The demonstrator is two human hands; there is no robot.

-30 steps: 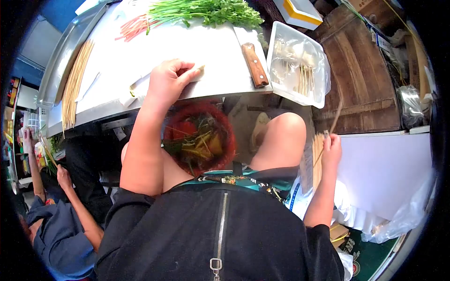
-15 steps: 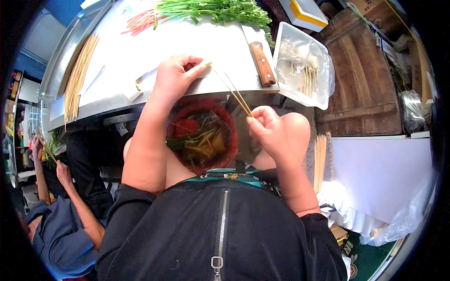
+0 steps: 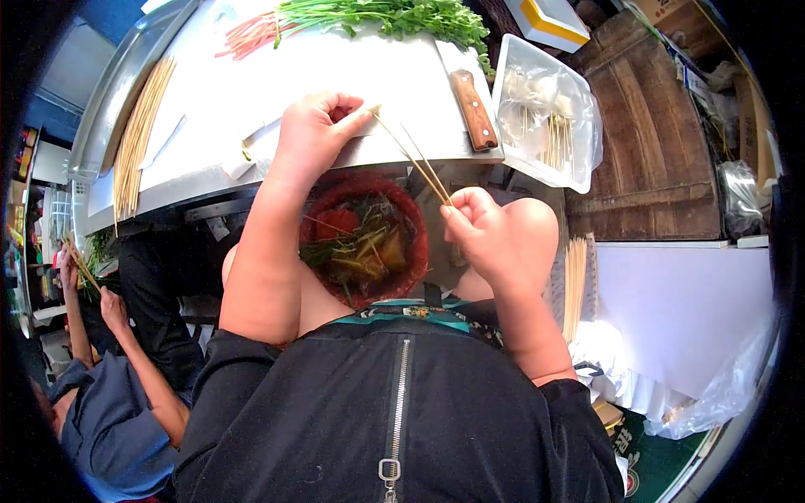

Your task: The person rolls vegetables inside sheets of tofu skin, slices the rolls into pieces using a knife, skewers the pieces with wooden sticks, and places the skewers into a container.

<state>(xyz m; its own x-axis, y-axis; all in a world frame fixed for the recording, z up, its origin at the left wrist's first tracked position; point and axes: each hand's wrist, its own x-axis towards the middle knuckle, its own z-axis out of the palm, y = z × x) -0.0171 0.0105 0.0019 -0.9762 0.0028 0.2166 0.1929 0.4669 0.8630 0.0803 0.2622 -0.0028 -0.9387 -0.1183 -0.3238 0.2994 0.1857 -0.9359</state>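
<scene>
My right hand [image 3: 488, 228] pinches the lower ends of two thin bamboo skewers [image 3: 429, 178], which slant up and left and spread apart toward their tips. Thumb and fingers of my left hand [image 3: 319, 127] are closed at the tip of one skewer, on a small pale piece [image 3: 375, 110] too small to name. The other skewer's tip is free. Both hands are over the table's front edge and my lap. Below them, a red basket [image 3: 422, 261] with green and yellowish plant scraps stands between my knees.
On the white table [image 3: 369, 63] are green leafy stalks [image 3: 402, 21], a wooden-handled knife [image 3: 474, 111], a bundle of skewers [image 3: 142, 138] and a metal tray [image 3: 99, 126]. A plastic tub [image 3: 549, 170] holds skewered pieces at right. Another person [image 3: 126, 419] works with sticks at lower left.
Both hands keep their grips on the skewers and the pale piece with hardly any movement. The whole view has shifted very slightly.
</scene>
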